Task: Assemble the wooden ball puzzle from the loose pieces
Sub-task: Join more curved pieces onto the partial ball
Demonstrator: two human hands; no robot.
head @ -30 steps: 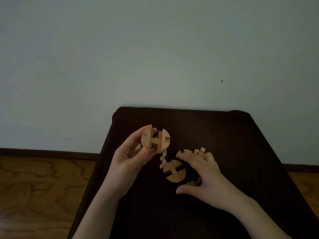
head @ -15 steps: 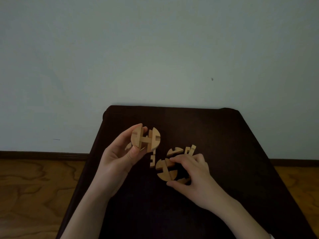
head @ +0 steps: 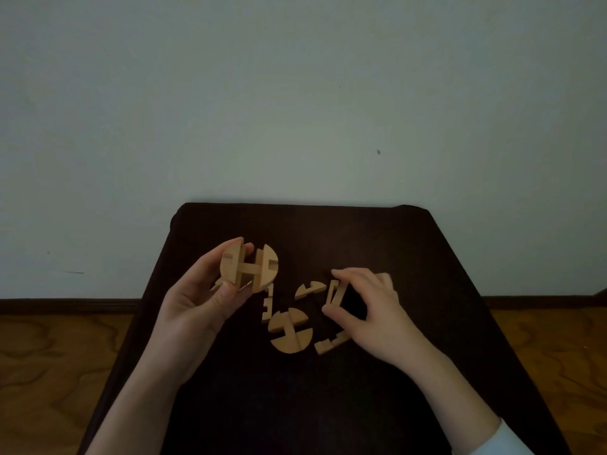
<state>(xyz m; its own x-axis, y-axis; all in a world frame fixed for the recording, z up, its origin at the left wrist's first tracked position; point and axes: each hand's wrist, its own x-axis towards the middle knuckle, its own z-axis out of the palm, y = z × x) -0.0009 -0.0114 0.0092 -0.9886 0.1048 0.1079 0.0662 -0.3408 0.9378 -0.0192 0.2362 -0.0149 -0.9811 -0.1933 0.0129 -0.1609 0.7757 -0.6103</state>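
My left hand (head: 200, 300) holds the partly built wooden ball (head: 249, 267) above the dark table (head: 295, 405), thumb and fingers curled round its left disc. My right hand (head: 371, 310) pinches a notched wooden piece (head: 335, 295) between thumb and forefinger, tilted up from the table. Loose pieces lie between the hands: a crossed disc assembly (head: 290, 330), a curved segment (head: 310, 289), a notched strip (head: 267, 307) and a stepped bar (head: 330, 344) partly under my right palm.
The table's far edge (head: 295, 205) meets a pale wall (head: 295, 93). Wooden floor (head: 49, 356) shows on both sides, with a dark skirting board along the wall. A light sleeve (head: 492, 441) covers my right wrist.
My right hand has left the crossed disc assembly, shifted right and picked up a notched piece. My left hand still holds the partly built ball in the same pose.
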